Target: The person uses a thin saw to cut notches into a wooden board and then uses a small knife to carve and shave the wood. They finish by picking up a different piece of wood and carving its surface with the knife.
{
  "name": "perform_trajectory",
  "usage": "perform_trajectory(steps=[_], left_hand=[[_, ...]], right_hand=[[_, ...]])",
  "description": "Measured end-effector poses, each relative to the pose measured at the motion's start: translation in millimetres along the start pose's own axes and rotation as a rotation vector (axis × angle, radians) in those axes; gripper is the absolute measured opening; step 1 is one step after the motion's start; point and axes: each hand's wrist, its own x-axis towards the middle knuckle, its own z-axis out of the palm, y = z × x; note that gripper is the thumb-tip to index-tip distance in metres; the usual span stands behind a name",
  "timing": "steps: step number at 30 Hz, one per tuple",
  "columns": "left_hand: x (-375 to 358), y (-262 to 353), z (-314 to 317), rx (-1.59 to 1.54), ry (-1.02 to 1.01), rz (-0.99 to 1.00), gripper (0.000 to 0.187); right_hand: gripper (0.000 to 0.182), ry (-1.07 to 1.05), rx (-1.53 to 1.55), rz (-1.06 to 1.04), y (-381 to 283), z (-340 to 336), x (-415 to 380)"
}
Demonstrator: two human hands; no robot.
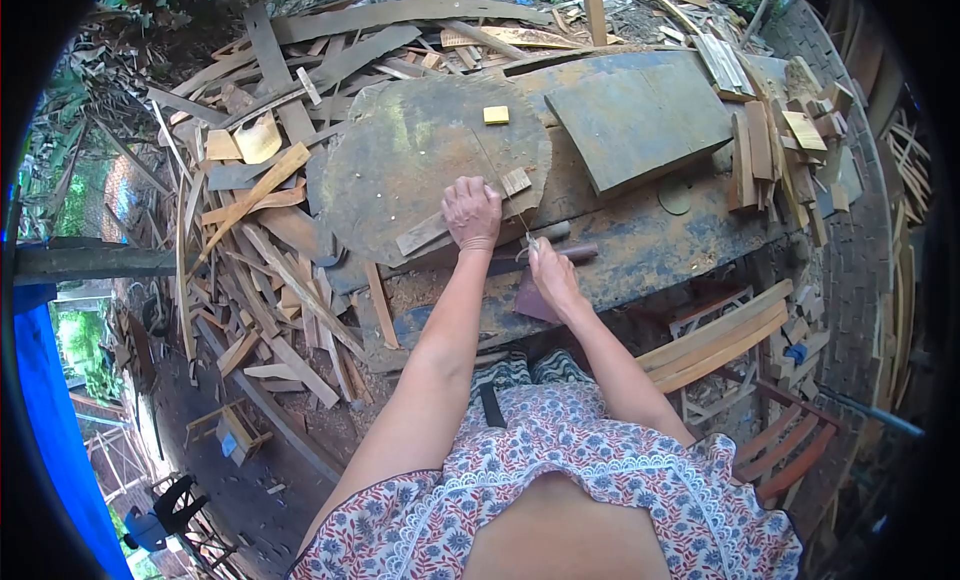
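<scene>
My left hand (472, 213) is closed over a narrow wooden strip (424, 237), pressing it onto a round, worn wooden board (370, 180). The strip's far end (515, 181) shows past my fingers, close to a thin dark line that looks like a saw blade (490, 160). To the right and nearer my body, my right hand (555, 275) is wrapped round the handle end of this saw-like tool (528, 246). My fingers hide much of the handle. A small yellow block (495, 114) lies on the board beyond my hands.
A thick grey slab (640, 120) lies on the dusty bench (650, 240) at right. Stacked wood pieces (760, 150) stand at its right end. Scrap boards (290, 290) are heaped at left. A wooden chair (790, 445) stands low at right.
</scene>
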Motion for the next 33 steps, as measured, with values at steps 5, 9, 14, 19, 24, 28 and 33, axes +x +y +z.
perform_trajectory(steps=[5, 9, 14, 19, 24, 28, 33], left_hand=[[1, 0, -2, -0.023, -0.007, -0.007, 0.011], [1, -2, -3, -0.027, -0.015, -0.010, 0.011], [1, -1, -6, -0.043, -0.024, -0.017, 0.011], [3, -2, -6, -0.049, 0.001, -0.015, 0.011], [0, -4, -4, -0.051, -0.013, -0.024, 0.012], [0, -5, -5, -0.058, -0.006, -0.022, 0.012], [0, -7, -3, -0.084, 0.008, -0.007, 0.015]], right_hand=[[0.024, -0.011, -0.021, 0.017, 0, 5, 6], [0.025, -0.027, 0.007, 0.030, 10, 9, -17], [0.027, 0.003, -0.025, -0.024, 0, 2, 1], [0.024, -0.005, -0.008, 0.020, 5, 6, -14], [0.024, -0.015, -0.046, 0.025, 6, 4, -19], [0.027, 0.030, -0.104, -0.012, -5, 3, 4], [0.028, -0.007, -0.081, 0.021, 6, 11, -27]])
